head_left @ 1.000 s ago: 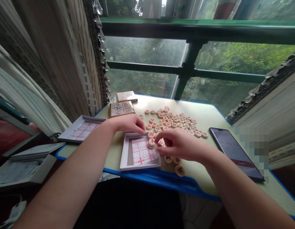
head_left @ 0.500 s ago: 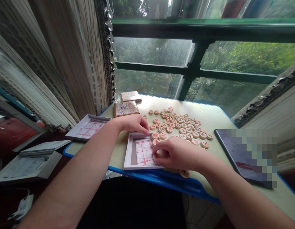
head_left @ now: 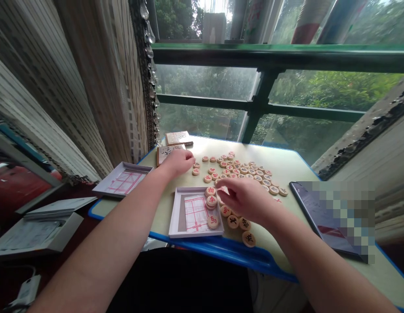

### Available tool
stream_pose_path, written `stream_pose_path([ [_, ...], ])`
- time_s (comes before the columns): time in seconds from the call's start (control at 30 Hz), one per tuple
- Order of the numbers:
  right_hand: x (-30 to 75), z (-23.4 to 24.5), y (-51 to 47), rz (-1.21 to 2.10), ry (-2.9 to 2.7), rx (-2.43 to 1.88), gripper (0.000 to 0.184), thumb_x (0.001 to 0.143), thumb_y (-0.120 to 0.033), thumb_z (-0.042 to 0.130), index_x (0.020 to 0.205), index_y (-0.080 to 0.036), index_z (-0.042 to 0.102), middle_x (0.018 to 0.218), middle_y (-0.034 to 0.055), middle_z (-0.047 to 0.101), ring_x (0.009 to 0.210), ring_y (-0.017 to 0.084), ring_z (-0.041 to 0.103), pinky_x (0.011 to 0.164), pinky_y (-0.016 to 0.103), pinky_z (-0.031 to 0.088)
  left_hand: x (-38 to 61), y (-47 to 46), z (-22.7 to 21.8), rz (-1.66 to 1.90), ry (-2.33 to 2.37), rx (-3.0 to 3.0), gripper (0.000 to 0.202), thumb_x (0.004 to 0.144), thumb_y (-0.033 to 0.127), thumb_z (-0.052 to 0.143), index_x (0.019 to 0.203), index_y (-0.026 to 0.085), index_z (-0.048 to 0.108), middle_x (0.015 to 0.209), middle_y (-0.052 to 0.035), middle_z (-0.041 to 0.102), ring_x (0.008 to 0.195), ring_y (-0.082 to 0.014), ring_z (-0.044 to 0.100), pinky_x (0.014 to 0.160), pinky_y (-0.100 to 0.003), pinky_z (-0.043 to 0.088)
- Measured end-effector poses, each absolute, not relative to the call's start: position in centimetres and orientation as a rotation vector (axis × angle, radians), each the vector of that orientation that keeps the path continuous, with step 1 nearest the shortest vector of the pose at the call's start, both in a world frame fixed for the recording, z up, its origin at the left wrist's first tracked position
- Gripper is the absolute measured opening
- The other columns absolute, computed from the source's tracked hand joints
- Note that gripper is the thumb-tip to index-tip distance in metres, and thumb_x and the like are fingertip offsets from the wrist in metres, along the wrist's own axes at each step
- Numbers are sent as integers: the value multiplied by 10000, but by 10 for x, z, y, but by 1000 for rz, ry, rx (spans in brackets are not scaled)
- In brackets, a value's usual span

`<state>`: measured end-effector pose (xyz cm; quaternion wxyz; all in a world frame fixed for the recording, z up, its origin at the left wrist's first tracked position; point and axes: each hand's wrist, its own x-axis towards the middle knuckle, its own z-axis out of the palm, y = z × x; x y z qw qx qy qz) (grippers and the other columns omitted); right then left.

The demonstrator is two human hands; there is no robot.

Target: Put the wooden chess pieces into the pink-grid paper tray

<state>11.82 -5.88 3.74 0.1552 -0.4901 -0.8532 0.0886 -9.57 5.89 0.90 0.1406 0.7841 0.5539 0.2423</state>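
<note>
A white shallow box (head_left: 180, 215) lined with a red-gridded sheet lies near the table's front edge. Three round wooden chess pieces (head_left: 212, 201) sit along its right side. Many more pieces (head_left: 244, 169) are spread over the middle of the table, and a few lie by the box's right edge (head_left: 238, 223). My left hand (head_left: 178, 161) rests curled on the table at the left end of the spread, fingertips touching a piece. My right hand (head_left: 245, 198) hovers over the box's right edge, fingers pinched together; what they hold is hidden.
A second white gridded tray (head_left: 123, 182) hangs over the table's left edge. Two brown printed box lids (head_left: 176, 138) lie at the back left. A dark phone (head_left: 319, 217) lies at the right. Window frame behind, blinds on the left, blue table rim (head_left: 221, 250) in front.
My left hand moved from the box's top edge up to the loose pieces. My right hand lifted off the box's lower right, leaving a third piece inside. The camera tilted slightly.
</note>
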Motion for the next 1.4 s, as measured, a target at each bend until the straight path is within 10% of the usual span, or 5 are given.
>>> stream_pose_path([
  [0.27, 132, 17, -33, -45, -2209, -1423, 298, 882, -233, 432, 1093, -188, 639, 1045, 92, 663, 804, 186, 596, 679, 300, 441, -94, 55, 3, 466, 1445, 2357, 269, 650, 218, 521, 846, 171, 698, 818, -50, 680, 721, -177, 575, 634, -276, 416],
  [0.67, 131, 9, -23, 28, -2135, -1613, 252, 835, -193, 473, 979, -210, 679, 1030, 71, 656, 939, 222, 577, 787, 335, 458, -95, 53, 3, 339, 1409, 2391, 433, 650, 246, 556, 1073, 217, 647, 787, -8, 670, 681, -148, 577, 599, -241, 405],
  [1.4, 152, 18, -18, 41, -1722, -1399, 244, 727, -121, 474, 721, -207, 701, 814, 36, 664, 743, 172, 608, 694, 299, 468, -92, 50, 4, 469, 1373, 2404, 201, 638, 339, 592, 765, 184, 577, 680, -4, 607, 606, -142, 522, 554, -260, 367],
])
